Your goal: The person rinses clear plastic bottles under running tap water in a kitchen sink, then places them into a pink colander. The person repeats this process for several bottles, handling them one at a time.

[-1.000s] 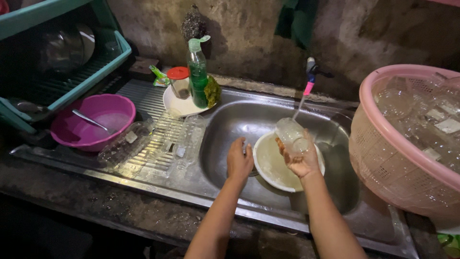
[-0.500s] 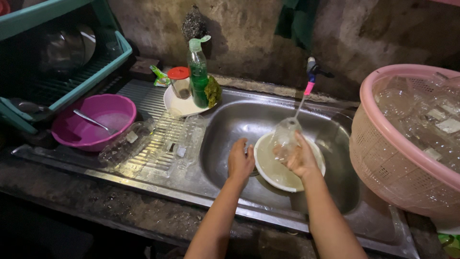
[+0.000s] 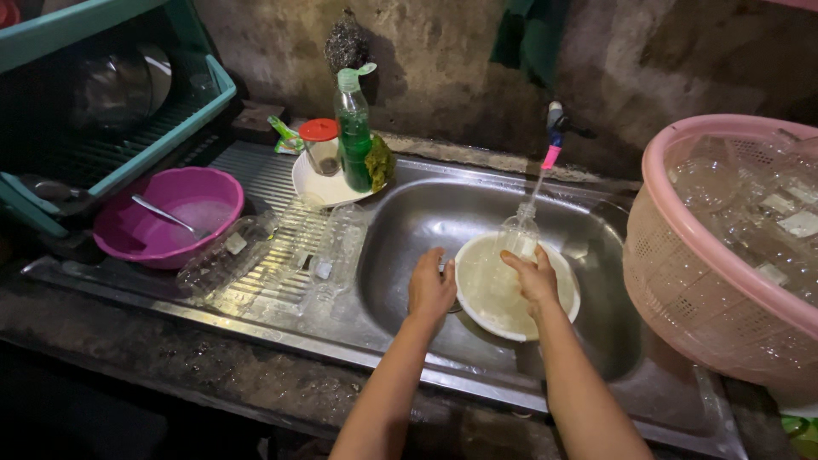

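Looking from the left, you see a purple bowl (image 3: 166, 217) with a spoon in it and clear bottles (image 3: 228, 254) lying on the drainer, hard to make out. Your left hand (image 3: 430, 288) grips the rim of the white basin (image 3: 490, 294) in the sink (image 3: 409, 221). Your right hand (image 3: 535, 277) clasps a clear bottle (image 3: 515, 237) upright under the tap (image 3: 554, 140). The pink basket (image 3: 682, 221) is cut off at right.

Green dish-soap bottle (image 3: 354, 136) with pale cap upright on white plate (image 3: 317, 189) behind sink. Red-lidded jar (image 3: 321, 146) just beside it. Clear plastic bottles (image 3: 226, 255) with small white labels lying on drainboard; more in pink basket (image 3: 682, 221).
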